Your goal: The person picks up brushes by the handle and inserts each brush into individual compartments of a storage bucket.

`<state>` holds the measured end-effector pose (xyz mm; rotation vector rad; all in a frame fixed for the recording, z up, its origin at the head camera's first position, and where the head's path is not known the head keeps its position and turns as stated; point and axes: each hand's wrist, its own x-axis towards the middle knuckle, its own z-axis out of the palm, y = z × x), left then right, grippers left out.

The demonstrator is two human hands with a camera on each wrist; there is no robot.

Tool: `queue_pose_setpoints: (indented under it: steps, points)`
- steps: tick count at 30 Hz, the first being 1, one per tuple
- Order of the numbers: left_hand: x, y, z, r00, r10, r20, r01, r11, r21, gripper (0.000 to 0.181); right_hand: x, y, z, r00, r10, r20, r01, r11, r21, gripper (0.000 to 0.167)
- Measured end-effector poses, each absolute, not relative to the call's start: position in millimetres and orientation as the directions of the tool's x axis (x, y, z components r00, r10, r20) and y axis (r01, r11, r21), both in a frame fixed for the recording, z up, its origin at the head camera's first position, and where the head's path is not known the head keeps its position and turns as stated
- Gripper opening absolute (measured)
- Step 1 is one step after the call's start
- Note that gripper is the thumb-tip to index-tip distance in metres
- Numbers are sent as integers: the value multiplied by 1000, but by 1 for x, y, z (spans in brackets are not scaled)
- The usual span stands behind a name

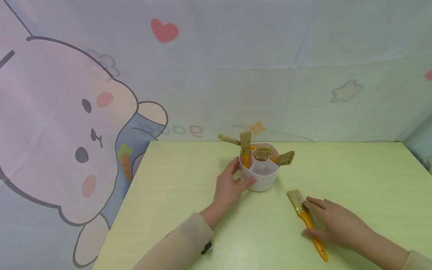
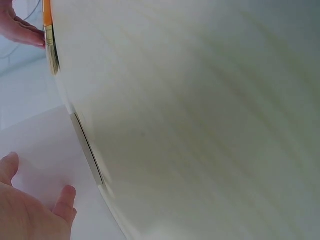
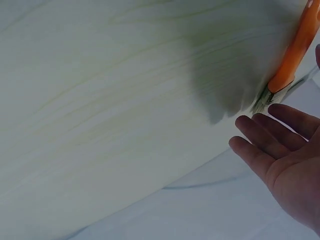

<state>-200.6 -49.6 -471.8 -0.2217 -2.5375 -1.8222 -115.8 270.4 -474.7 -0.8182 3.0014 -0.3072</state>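
A white round organizer [image 1: 261,182] with compartments stands toward the back of the table. Several bristle paintbrushes [image 1: 245,142] poke out of it, one upright and others leaning outward. My left hand [image 1: 227,188] grips its left side, thumb on the front wall and fingers round the left. Another paintbrush [image 1: 306,216], with an orange handle and pale bristles, lies on the tabletop to the right. My right hand [image 1: 344,225] is just beside it, fingers fairly straight; in the right wrist view its fingertips come close to the bristle end, and contact is unclear.
The pale yellow-green table [image 1: 364,176] reaches back to a hanging cloth [image 1: 270,75] printed with a cartoon animal. A small black object [image 1: 206,247] shows by my left sleeve.
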Motion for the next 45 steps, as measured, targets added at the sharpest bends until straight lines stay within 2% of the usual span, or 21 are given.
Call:
queue_pose_setpoints:
  steps: [20, 29, 38, 45]
  points:
    - [-201, -51, -471, -988, 118, 97, 130, 324, 937, 82, -121, 287, -482, -821, -554, 142, -570, 810, -135, 72]
    - [-202, -52, -473, -986, 126, 107, 143, 326, 934, 82, -126, 284, -488, -763, -615, 198, -638, 765, -88, 59]
    - [-202, -51, -472, -986, 131, 107, 145, 332, 932, 81, -134, 295, -496, -652, -684, 327, -724, 689, -2, 56]
    - [-201, -51, -470, -987, 131, 95, 136, 347, 928, 82, -134, 297, -498, -665, -661, 347, -711, 702, -26, 58]
